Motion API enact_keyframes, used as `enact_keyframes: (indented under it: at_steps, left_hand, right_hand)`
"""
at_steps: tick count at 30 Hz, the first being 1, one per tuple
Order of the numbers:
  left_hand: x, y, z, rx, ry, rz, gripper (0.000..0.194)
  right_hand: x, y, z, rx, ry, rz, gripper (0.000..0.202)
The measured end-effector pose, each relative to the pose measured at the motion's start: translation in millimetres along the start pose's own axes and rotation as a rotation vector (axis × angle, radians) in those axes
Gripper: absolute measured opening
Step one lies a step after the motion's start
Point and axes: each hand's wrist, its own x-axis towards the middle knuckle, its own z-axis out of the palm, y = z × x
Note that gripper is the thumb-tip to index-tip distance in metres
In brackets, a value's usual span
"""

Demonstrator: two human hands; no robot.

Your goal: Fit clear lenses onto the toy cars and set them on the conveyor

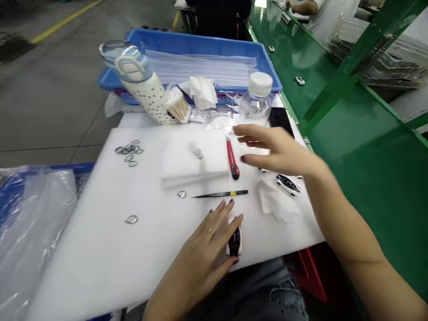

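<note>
Near the front edge of the white foam-topped table (90,249), my left hand (207,245) rests with spread fingers touching a black-and-white toy car (234,240). My right hand (277,149) hovers, fingers apart and holding nothing, right of a red cutter (232,158). Below it lie another toy car (288,184) and a crumpled white cloth (276,200); a further car is mostly hidden under the hand. Black tweezers (220,194) lie above my left hand, beside a small ring (181,194). More rings (130,148) are piled at the upper left.
A foam block (194,156) sits mid-table. Behind stand a dotted bottle (147,93), cotton swabs (179,107), a clear bottle (257,100) and a blue bin (200,42). A green conveyor (368,165) runs at right, where another person's arm (304,7) shows.
</note>
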Motion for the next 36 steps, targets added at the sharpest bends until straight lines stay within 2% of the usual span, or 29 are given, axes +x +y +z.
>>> enact_keyframes:
  at_steps: [2, 5, 8, 10, 13, 17, 19, 21, 24, 28, 31, 36]
  left_hand:
    - [14, 0, 4.8, 0.051, -0.026, 0.012, 0.064]
    - [15, 1, 11.7, 0.044, -0.017, -0.018, 0.063]
    - [5, 3, 15.9, 0.012, 0.051, -0.024, 0.063]
    - [2, 6, 19.0, -0.009, 0.126, -0.022, 0.057]
    - [3, 12, 25.8, -0.045, 0.296, -0.043, 0.047]
    - [8, 25, 34.4, -0.142, 0.49, -0.176, 0.046]
    - [11, 30, 36.4, -0.178, 0.537, -0.239, 0.043]
    - [13, 32, 37.0, -0.195, 0.569, -0.268, 0.04]
    - [15, 33, 37.7, -0.209, 0.594, -0.29, 0.038]
    - [19, 34, 39.6, -0.231, 0.62, -0.341, 0.033]
    - [21, 35, 41.1, -0.234, 0.643, -0.362, 0.03]
    - [22, 35, 43.1, -0.221, 0.664, -0.376, 0.029]
  right_hand:
    - [24, 1, 38, -0.102, -0.116, -0.082, 0.039]
    - [49, 9, 73, -0.293, -0.159, -0.099, 0.019]
    - [60, 6, 79, -0.397, -0.092, -0.026, 0.018]
    - [58, -2, 74, -0.265, -0.067, -0.001, 0.015]
    - [38, -17, 68, 0.097, 0.012, -0.02, 0.012]
    - [-22, -16, 86, 0.538, 0.212, 0.007, 0.012]
    - [-50, -6, 99, 0.625, 0.215, 0.058, 0.004]
    - [-69, 1, 107, 0.639, 0.162, 0.102, 0.023]
    - [-81, -8, 107, 0.705, 0.107, 0.073, 0.047]
    - [-85, -39, 98, 0.891, 0.105, 0.032, 0.063]
    - [-90, -45, 100, 0.976, 0.146, 0.081, 0.061]
    - [-92, -33, 105, 1.09, 0.055, 0.098, 0.052]
